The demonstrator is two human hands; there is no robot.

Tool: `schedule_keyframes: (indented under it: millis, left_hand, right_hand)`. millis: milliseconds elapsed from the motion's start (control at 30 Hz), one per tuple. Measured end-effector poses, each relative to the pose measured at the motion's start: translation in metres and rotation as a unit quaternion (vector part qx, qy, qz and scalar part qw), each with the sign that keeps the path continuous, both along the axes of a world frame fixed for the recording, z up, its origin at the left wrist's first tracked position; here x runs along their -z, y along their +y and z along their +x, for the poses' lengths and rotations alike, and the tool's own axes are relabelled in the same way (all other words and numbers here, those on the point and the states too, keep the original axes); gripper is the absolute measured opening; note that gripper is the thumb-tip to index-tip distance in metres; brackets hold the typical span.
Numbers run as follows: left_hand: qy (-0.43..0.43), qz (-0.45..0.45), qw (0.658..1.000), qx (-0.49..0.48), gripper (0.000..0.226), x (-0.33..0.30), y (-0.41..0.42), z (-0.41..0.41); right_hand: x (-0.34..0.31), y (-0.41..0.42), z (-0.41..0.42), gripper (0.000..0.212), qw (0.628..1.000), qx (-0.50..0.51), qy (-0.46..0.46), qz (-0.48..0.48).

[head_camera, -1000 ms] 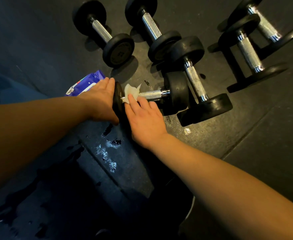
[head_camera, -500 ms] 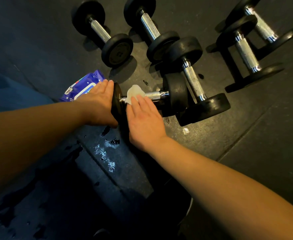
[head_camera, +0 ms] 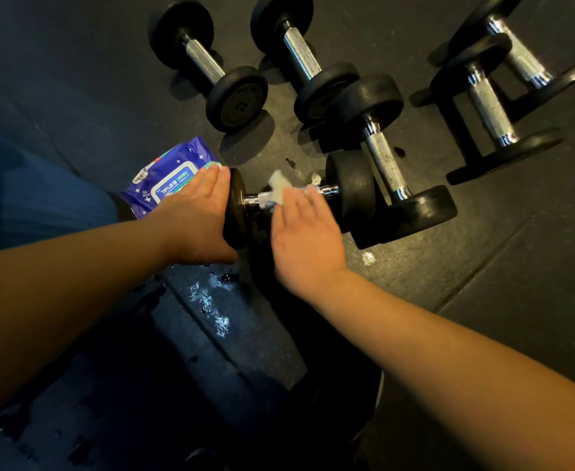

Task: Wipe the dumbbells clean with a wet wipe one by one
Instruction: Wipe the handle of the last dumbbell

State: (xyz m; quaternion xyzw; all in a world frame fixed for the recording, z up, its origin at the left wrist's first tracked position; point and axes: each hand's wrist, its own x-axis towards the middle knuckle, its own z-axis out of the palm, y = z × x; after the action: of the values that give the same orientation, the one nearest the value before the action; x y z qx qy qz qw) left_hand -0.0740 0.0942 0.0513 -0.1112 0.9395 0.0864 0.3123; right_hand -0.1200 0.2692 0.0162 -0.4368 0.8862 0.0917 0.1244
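Under the right hand's straight fingers, a wet wipe presses the dumbbell handle; left hand (fingers flat, grasping nothing) braces its plate.

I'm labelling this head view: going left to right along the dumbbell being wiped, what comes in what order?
Wipes pack → left hand → near weight plate → wet wipe → right hand → far weight plate.
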Motion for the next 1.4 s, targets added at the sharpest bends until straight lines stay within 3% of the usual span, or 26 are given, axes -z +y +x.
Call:
schedule_keyframes:
  millis: [133, 267, 367, 533, 767, 933, 1133, 1400]
  left_hand:
    - [0.014, -0.015, 1.000, 0.014, 0.140, 0.000, 0.005, 0.009]
    - [0.021, -0.027, 0.999, 0.018, 0.136, -0.003, 0.015, 0.017]
    - [0.035, -0.034, 0.999, 0.023, 0.134, -0.003, 0.018, 0.024]
    - [0.042, -0.034, 0.998, 0.026, 0.131, -0.003, 0.027, 0.046]
    - [0.030, -0.041, 0.999, 0.013, 0.124, -0.009, 0.052, 0.074]
    - [0.043, -0.032, 0.999, 0.006, 0.114, -0.015, 0.061, 0.090]
    - [0.082, -0.024, 0.996, -0.007, 0.107, -0.018, 0.066, 0.086]
    - [0.043, -0.029, 0.999, -0.004, 0.114, -0.012, 0.060, 0.082]
  right_hand:
    - [-0.007, 0.014, -0.008, 0.063, 0.998, 0.036, 0.027, 0.037]
    - [-0.009, 0.001, 0.014, 0.066, 0.998, -0.050, -0.031, 0.007]
    - [-0.012, 0.006, 0.012, 0.062, 0.997, -0.080, -0.003, 0.000]
    - [-0.017, 0.032, -0.004, 0.063, 0.997, -0.028, 0.024, 0.060]
    - [-0.018, 0.026, 0.036, 0.063, 0.996, -0.073, -0.050, 0.017]
    - [-0.016, 0.034, 0.032, 0.068, 0.999, 0.018, -0.044, 0.015]
    - [-0.011, 0.012, 0.057, 0.074, 0.992, -0.070, -0.094, -0.054]
    - [-0.026, 0.058, 0.019, 0.061, 0.994, -0.078, -0.007, 0.076]
